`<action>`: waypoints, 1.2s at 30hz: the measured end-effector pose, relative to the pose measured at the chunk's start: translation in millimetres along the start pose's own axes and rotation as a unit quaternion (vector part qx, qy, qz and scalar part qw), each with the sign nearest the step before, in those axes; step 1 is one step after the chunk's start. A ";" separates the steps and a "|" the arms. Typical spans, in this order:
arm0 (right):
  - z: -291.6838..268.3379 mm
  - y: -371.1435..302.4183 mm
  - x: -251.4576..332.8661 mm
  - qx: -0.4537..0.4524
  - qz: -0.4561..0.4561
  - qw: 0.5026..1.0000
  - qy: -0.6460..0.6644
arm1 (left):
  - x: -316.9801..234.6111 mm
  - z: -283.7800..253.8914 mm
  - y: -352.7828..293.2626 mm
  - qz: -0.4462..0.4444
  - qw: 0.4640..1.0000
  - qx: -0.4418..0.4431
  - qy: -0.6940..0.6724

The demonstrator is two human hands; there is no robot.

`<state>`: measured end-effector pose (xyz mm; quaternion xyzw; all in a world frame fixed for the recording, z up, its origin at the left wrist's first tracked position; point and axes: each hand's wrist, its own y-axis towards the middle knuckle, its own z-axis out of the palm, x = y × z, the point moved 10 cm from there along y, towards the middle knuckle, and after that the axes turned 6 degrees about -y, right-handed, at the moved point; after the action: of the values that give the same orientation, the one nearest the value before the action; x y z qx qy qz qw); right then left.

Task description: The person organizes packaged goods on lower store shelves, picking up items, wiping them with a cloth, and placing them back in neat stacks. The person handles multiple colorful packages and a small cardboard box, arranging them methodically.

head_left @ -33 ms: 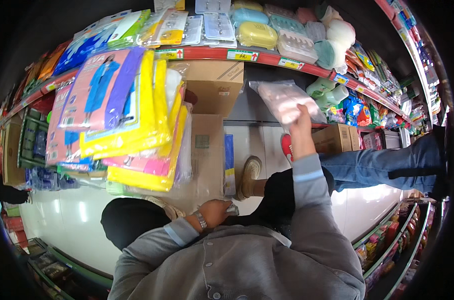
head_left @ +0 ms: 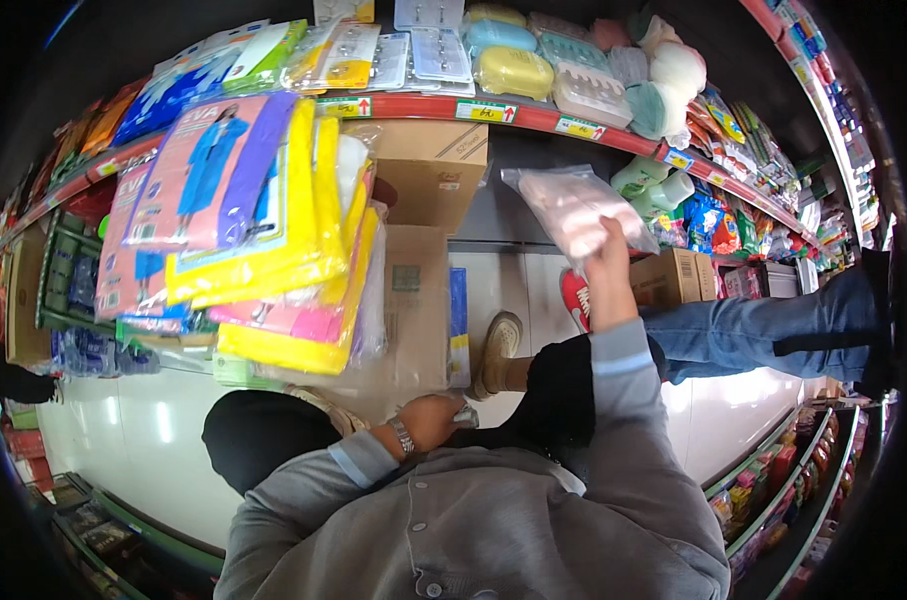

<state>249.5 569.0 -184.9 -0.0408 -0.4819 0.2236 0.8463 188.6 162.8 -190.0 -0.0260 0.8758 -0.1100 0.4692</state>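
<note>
My right hand [head_left: 611, 268] is stretched forward, its fingers closed on the near edge of a clear plastic bag [head_left: 564, 208] with something pale pink folded inside. The bag hangs in front of the dark gap under the red-edged shelf [head_left: 424, 108]. Close to my body, my left hand [head_left: 429, 424] is closed round a small greyish thing [head_left: 466, 416], mostly hidden by the fingers. Left of centre lies a tall pile of packaged raincoats, with a pink and purple pack [head_left: 199, 180] above yellow ones [head_left: 284, 350].
Under the shelf stands a cardboard box [head_left: 429, 200], with another carton [head_left: 414, 300] nearer me. Soap boxes [head_left: 514, 72] and hook cards fill the shelf. At right, another person's jeans-clad leg [head_left: 754, 335] and red shoe [head_left: 576, 298] reach in. Low racks [head_left: 784, 480] stand behind me.
My right hand and the clear bag have shifted slightly right and down in the view. My left hand stays by my body.
</note>
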 end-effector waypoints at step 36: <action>134.6 -426.2 -66.4 0.515 0.053 0.833 -0.196 | -86.6 -140.0 -196.0 0.070 0.678 -0.529 -0.505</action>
<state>252.9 139.4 -45.0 0.4204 -0.4498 0.4869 0.6196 109.8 8.3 -1.8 -0.2605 0.4167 0.4346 0.7547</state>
